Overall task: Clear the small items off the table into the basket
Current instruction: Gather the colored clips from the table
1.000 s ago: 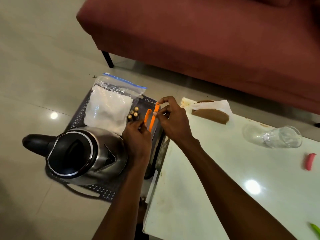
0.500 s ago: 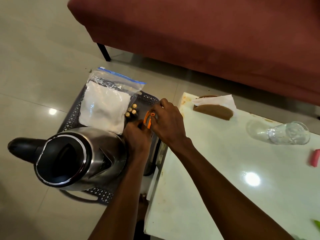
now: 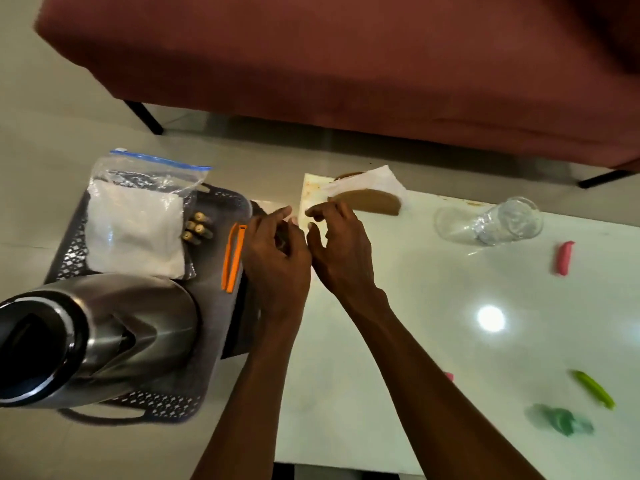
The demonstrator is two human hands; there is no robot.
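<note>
A: Status of hands?

B: Left hand [image 3: 277, 258] and right hand [image 3: 341, 249]: fingers loosely spread, nothing held. Orange clip [image 3: 233, 258] lies in basket [image 3: 221, 202], 9 o'clock of left hand.

A: Next item?

B: Green clip [image 3: 594, 389], 4 o'clock, then pink clip [image 3: 564, 257], 3 o'clock: probably light, rigid, smooth. Pinch mid-length.

Kettle [image 3: 93, 334] and clip [image 3: 232, 257] in basket [image 3: 69, 261], left of table [image 3: 433, 341].

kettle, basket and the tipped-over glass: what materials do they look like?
Kettle: brushed stainless steel, going by the soft grey sheen, with a black rim that looks plastic. Basket: dark moulded plastic, likely, given its perforated lattice walls. Glass: clear and see-through with bright highlights; could be glass or clear plastic, hard to tell.
</note>
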